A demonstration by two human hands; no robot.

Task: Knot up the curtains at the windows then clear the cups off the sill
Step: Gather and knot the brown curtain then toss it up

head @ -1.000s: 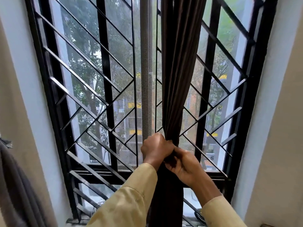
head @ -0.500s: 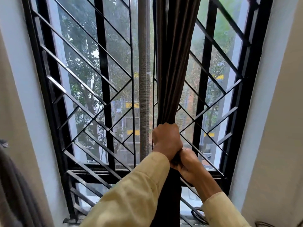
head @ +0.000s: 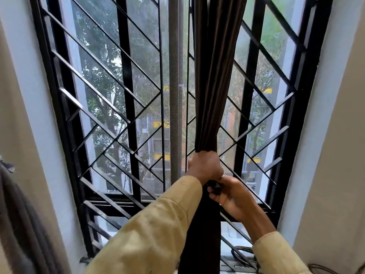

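Against barred window, left hand grips curtain, right hand pinches it below.

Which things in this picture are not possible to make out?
- Cups: none shows in the head view; sleeves, curtain and the bottom edge hide most of the sill.
- Knot: the left hand and right hand cover the fabric they grip, so its state is hidden.
- Curtain top: cut off by the upper edge.
- Grey cloth, left: cut by the edge, blurred.
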